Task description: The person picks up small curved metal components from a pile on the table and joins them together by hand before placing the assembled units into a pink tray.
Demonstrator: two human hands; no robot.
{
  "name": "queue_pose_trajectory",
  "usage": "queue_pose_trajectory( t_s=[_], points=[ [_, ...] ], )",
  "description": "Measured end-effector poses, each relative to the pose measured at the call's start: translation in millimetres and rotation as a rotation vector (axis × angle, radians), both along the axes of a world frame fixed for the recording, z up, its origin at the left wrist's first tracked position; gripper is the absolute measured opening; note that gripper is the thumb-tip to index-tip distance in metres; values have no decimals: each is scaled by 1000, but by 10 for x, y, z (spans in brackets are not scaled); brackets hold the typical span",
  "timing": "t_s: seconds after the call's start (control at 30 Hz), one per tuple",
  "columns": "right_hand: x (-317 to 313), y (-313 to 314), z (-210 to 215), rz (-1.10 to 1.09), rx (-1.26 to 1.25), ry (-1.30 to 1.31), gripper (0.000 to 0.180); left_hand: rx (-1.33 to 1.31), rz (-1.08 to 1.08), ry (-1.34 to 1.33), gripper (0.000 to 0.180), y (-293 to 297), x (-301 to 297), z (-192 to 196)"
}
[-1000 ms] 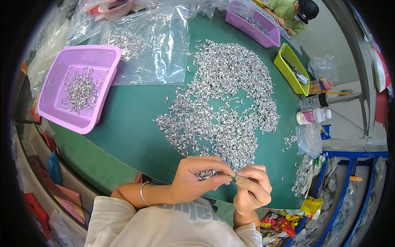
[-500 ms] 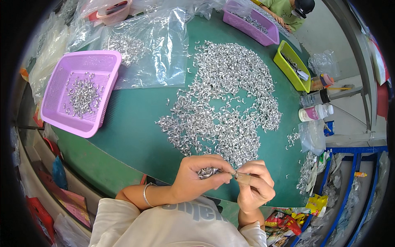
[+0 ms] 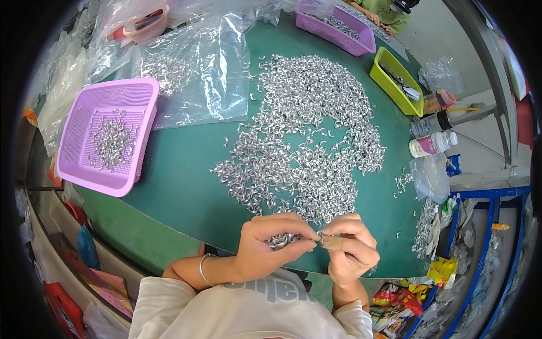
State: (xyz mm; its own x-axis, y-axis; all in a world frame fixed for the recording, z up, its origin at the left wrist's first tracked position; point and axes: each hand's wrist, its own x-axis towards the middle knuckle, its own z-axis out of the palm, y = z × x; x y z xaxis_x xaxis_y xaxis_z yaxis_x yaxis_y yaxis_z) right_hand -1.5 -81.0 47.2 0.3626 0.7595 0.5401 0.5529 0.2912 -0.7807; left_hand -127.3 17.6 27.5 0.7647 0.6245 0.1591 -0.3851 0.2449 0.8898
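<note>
My left hand (image 3: 270, 247) is curled around a handful of small curved silver metal pieces (image 3: 282, 241), which show between its thumb and fingers. Its thumb and index finger meet the fingertips of my right hand (image 3: 351, 248) over the table's near edge. A tiny silver piece (image 3: 320, 236) sits between the pinching fingertips of both hands; its exact shape is too small to make out. Just beyond my hands, a broad pile of like curved silver pieces (image 3: 316, 96) spreads over the green table (image 3: 186, 169), with a bare patch in its middle.
At the left stands a purple basket (image 3: 70, 133) with some pieces inside. Clear plastic bags (image 3: 220, 73) lie behind it. Another purple basket (image 3: 333, 38), a lime-green basket (image 3: 389, 87) and bottles (image 3: 432, 144) line the far and right side. A person (image 3: 389, 20) works at the far end.
The whole view has tilted slightly, moving the table and baskets a little in the picture. My hands keep nearly the same fingertip-to-fingertip pose, with the tiny piece still between them.
</note>
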Motion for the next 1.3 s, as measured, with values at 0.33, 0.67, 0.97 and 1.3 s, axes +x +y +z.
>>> queue_pose_trajectory(
  t_s=[0.33, 0.67, 0.97, 1.3],
  points=[
    [79, 8, 138, 65, -44, -116, 22, 26, 3, -3, 14, -5, 3, -30],
    [175, 24, 252, 137, -91, -168, 22, 66, 3, 2, 13, -21, 17, -31],
    [175, 38, 261, 123, -102, -209, 24, 87, -2, 5, 13, -10, 13, -33],
    [170, 40, 276, 119, -108, -221, 27, 62, -13, 1, 13, -14, 12, -34]
  ],
)
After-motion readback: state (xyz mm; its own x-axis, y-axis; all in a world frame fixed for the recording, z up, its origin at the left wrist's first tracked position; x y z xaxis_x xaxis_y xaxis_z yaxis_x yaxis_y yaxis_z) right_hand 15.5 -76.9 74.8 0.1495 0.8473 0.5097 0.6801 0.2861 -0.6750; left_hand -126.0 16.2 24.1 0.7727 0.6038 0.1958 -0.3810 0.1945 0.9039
